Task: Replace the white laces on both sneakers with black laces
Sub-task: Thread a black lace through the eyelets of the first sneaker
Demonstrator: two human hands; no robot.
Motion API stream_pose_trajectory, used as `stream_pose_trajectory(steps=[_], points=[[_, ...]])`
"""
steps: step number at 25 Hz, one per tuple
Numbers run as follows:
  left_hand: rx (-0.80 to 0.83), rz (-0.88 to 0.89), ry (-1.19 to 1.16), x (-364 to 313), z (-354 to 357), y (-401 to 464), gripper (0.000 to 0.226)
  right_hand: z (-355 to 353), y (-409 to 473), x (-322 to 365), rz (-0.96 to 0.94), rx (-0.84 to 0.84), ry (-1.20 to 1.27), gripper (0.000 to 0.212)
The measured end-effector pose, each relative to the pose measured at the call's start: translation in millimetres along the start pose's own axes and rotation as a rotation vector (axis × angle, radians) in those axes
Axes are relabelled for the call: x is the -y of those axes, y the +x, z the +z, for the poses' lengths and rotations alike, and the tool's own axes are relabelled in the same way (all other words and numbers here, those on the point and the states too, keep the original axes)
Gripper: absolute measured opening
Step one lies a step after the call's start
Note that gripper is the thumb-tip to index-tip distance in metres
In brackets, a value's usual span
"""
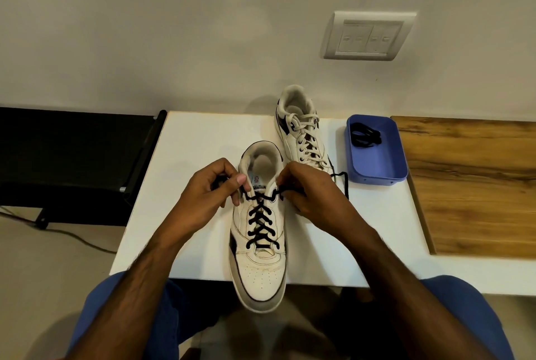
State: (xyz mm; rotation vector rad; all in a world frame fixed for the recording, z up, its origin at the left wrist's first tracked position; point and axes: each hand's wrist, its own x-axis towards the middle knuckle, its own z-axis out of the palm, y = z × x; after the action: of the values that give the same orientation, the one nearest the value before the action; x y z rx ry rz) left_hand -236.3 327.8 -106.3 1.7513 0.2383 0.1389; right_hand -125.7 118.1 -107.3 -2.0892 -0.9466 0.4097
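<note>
The near sneaker (259, 229) lies at the table's (203, 139) six o'clock edge, long axis running twelve to six, toe overhanging toward the person. A black lace (262, 223) is crossed through its eyelets up to the top pair. The left hand (203, 197) sits at the collar's nine o'clock, fingers curled and pinching one lace end; the right hand (307, 194) sits at three o'clock, fingers closed round the other end, whose slack trails toward two o'clock. Both ends leave the top eyelets sideways, straight into the fingers, so either hand is equally near; the tightening or knotting judged to come next turns on pulling outward along the nine-to-three line.

The second sneaker (301, 133), at one o'clock, carries its white lace (306, 139). The blue tray (377, 168) at two o'clock holds the spare black lace (364, 134).

Open table lies at nine o'clock; to the right the second sneaker and tray stand near, limiting the sweep.
</note>
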Motion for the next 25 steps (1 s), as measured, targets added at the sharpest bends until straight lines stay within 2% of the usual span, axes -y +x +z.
stream_pose_trajectory(steps=[2,4,7,9,12,16,19,21,25], points=[[-0.041,0.004,0.032,1,-5,0,0.026,-9,1,-1,0.055,0.04,-0.129,0.007],[-0.073,-0.012,0.166,3,-13,-1,0.033,-20,1,-3,0.087,0.108,-0.189,0.018],[-0.049,0.005,0.364,0,-18,-3,0.037,-36,-4,5,0.111,0.144,0.112,0.033],[-0.06,0.012,0.35,-10,-22,-5,0.04,-42,-5,15,0.067,0.06,0.344,0.033],[-0.093,0.036,0.277,-34,-32,-4,0.048,-46,1,33,-0.018,-0.07,0.55,0.034],[-0.028,0.048,0.314,-81,-31,6,0.046,-45,20,68,0.004,-0.062,0.745,0.028],[-0.079,0.059,0.326,-108,-23,17,0.042,-37,35,85,0.066,0.127,0.666,0.021],[-0.058,0.046,0.258,-115,-20,22,0.035,-33,40,89,0.085,0.227,0.61,0.019],[-0.053,0.063,0.193,-116,-16,23,0.02,-35,45,95,0.072,0.097,0.496,0.021]])
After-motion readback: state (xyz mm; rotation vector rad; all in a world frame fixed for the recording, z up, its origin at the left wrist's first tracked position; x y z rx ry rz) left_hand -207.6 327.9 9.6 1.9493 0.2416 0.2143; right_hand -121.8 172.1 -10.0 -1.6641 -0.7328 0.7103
